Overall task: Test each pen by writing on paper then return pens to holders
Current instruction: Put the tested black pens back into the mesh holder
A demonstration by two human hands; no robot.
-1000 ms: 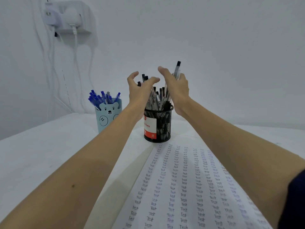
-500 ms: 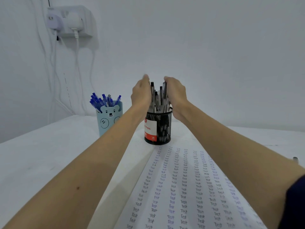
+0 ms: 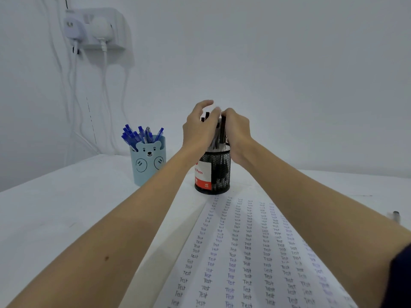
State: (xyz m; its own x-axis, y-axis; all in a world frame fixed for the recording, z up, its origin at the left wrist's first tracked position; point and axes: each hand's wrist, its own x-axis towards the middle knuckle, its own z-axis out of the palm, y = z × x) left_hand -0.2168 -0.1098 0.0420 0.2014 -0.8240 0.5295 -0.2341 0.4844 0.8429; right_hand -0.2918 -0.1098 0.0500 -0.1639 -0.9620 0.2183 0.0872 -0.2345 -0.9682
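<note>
A wall socket [image 3: 97, 30] with plugged-in white cables [image 3: 104, 70] is mounted above the white table [image 3: 55, 210].

- A plain home or office writing corner, as far as the view tells: bare pale wall [image 3: 266, 63], nothing decorative on it.
- A white worktop [image 3: 55, 207] set against that wall.
- A wall socket [image 3: 95, 30] high at the left, with plugs in it and white cables [image 3: 104, 85] hanging down toward the worktop.
- Stationery sets the tone: a light blue bear-faced holder [image 3: 148, 162] full of blue pens [image 3: 140, 135], and beside it a black mesh holder [image 3: 219, 172] with a red and white label.
- A paper sheet [image 3: 244, 252] covered in columns of the handwritten word "Test".
</note>
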